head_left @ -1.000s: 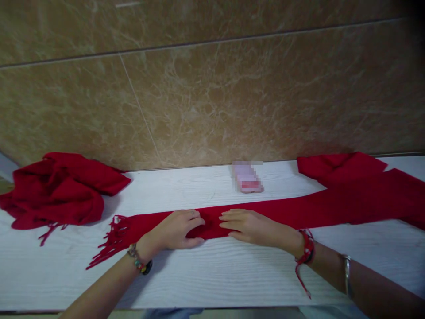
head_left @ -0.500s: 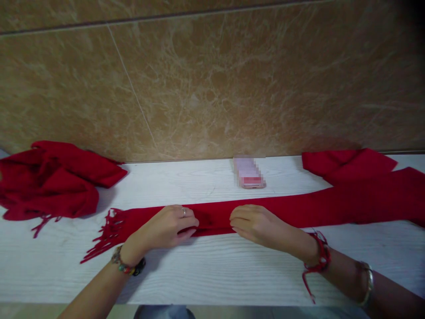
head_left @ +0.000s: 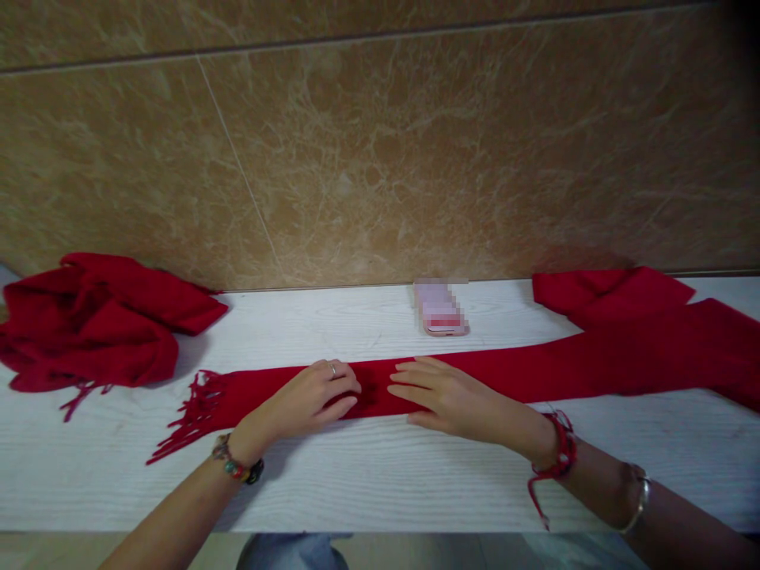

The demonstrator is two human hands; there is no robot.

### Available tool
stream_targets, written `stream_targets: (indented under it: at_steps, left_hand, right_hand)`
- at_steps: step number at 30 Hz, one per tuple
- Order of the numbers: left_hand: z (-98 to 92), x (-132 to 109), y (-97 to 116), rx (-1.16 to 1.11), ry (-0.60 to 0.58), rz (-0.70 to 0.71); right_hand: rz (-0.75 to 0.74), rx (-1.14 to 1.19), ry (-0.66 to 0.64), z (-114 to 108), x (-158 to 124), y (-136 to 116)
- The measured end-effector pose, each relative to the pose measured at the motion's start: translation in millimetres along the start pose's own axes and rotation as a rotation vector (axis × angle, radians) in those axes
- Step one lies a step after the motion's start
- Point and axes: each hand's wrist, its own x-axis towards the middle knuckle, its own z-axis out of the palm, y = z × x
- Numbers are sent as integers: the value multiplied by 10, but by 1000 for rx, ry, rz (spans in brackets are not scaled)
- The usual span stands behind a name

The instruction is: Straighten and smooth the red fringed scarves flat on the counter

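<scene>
A long red scarf (head_left: 522, 374) lies folded into a narrow strip across the white table, its fringe fanned out at the left end. My left hand (head_left: 314, 400) rests on the strip with fingers slightly bent and apart, holding nothing. To its right, my right hand (head_left: 442, 396) lies on the same strip, palm down, fingers spread. A short stretch of red cloth shows between the hands. The strip's right end spreads wider and leaves the view at the right edge.
A crumpled red cloth (head_left: 100, 324) with fringe lies on the white table (head_left: 356, 483) at the far left. A pink phone (head_left: 440, 307), partly pixelated, lies behind the strip. Behind the table stands a brown marbled tile wall (head_left: 380, 158).
The fingers of both hands have loosened from the scarf's near edge and spread over it. My right hand has shifted slightly left. The strip lies flatter between the hands.
</scene>
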Motion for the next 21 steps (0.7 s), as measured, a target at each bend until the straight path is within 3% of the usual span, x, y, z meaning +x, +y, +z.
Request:
stream_targets:
  at_steps: [3,7,17,21]
  left_hand:
    - [137,13,-22,44,45,-79]
    - [253,-38,-83,145,-41,-187]
    - [208,-72,-67,163,-94,-203]
    - [203,-231,-85,177,-79,-274]
  right_hand:
    - [52,48,-129,58,-6,-33]
    - [112,120,-254,92,-45,-76]
    - [111,128,-239,74,-62,-87]
    - [99,116,-228,107,-81,-78]
